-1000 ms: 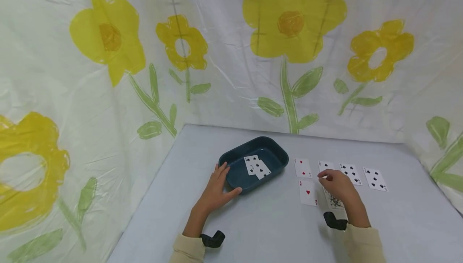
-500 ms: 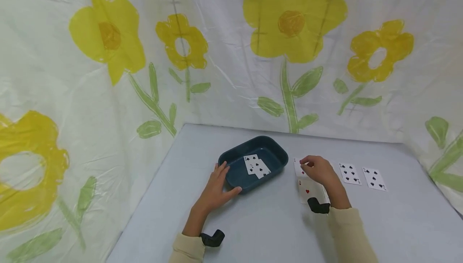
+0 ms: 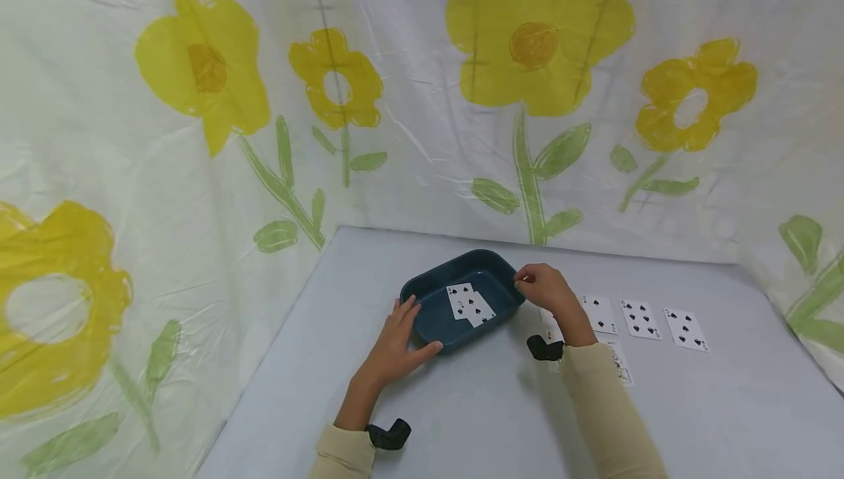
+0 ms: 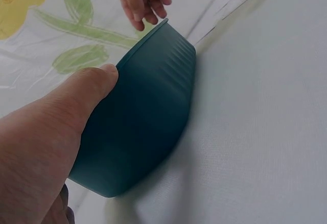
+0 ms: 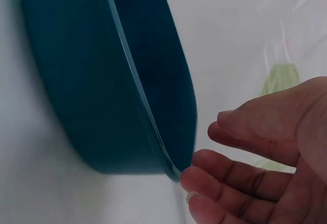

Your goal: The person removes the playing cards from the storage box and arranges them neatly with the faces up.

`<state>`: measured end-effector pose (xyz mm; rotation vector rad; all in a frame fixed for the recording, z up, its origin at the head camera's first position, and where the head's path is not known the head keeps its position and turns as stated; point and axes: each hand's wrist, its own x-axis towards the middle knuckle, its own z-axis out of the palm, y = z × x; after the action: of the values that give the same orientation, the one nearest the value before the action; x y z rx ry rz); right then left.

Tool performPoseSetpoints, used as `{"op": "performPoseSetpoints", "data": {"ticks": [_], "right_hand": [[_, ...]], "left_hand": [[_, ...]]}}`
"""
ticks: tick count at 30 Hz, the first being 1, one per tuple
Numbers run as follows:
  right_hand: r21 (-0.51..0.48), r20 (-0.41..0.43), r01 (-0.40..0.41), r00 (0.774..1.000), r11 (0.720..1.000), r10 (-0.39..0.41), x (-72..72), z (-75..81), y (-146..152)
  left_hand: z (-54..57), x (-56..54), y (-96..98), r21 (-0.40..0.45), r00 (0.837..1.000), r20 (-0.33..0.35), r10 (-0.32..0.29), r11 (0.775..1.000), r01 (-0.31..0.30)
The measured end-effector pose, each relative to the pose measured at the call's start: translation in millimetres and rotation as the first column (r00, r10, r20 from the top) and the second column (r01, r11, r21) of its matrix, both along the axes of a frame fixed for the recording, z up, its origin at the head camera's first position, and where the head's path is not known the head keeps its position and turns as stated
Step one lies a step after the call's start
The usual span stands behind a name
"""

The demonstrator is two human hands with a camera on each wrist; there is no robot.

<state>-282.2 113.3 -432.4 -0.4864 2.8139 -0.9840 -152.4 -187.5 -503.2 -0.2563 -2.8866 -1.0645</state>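
Note:
My left hand (image 3: 394,347) holds the left end of a dark teal plastic tub (image 3: 428,336), fingers and thumb at its rim. The left wrist view shows the thumb (image 4: 97,78) along the tub's edge. Two overlapping spade cards (image 3: 469,303) lie face up inside. My right hand (image 3: 547,292) is at the tub's right end, fingers loosely bent and nothing between them. In the right wrist view, the fingertips (image 5: 196,178) come right up to the rim (image 5: 148,112).
Right of the tub, a row of spade cards (image 3: 639,319) lies face up on the white table (image 3: 461,420). A red-suit card (image 3: 551,327) and a patterned card (image 3: 621,362) are partly hidden by the right arm. A flower-printed curtain (image 3: 409,61) stands behind.
My right hand has travelled left, from over the cards to the tub's right rim, uncovering the cards to its right. My left hand has stayed at the tub.

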Motion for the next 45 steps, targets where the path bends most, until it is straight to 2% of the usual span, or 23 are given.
{"op": "performPoseSetpoints", "data": {"ticks": [5, 12, 19, 28, 32, 35, 40, 45], "right_hand": [[0.003, 0.013, -0.015, 1.000, 1.000, 0.015, -8.0, -0.7, -15], [0.036, 0.148, -0.014, 0.989, 0.999, 0.008, -19.7, -3.1, -32], [0.034, 0.219, -0.042, 0.975, 0.999, 0.034, -31.6, -2.6, -43], [0.023, 0.339, -0.019, 0.941, 1.000, 0.010, -42.1, -2.7, -65], [0.024, 0.416, -0.012, 0.909, 1.000, 0.001, -42.9, -8.1, -75], [0.051, 0.447, -0.013, 0.895, 0.999, -0.011, -42.6, -10.9, -82], [0.131, 0.417, -0.044, 0.909, 0.990, -0.015, -41.6, -11.2, -93], [0.208, 0.390, -0.036, 0.919, 0.977, -0.049, -39.9, -13.3, -102]], "left_hand": [[0.2, -1.0, -0.8, -0.002, 1.000, -0.007, 0.000, 1.000, 0.000], [0.7, -2.1, 0.2, -0.001, 1.000, -0.008, -0.004, 1.000, 0.004], [1.0, -3.0, 1.0, -0.011, 1.000, -0.012, -0.008, 1.000, 0.008], [-1.0, -2.9, 0.4, 0.002, 1.000, -0.004, -0.002, 1.000, 0.002], [-3.2, -2.9, 0.3, 0.012, 1.000, -0.002, -0.015, 1.000, 0.015], [-4.2, -3.1, 0.1, 0.018, 1.000, 0.000, -0.021, 1.000, 0.021], [-3.2, -1.5, -0.2, 0.022, 1.000, 0.002, -0.008, 1.000, 0.008], [-3.5, -0.3, -1.0, 0.011, 1.000, -0.005, 0.000, 1.000, 0.000]]}}
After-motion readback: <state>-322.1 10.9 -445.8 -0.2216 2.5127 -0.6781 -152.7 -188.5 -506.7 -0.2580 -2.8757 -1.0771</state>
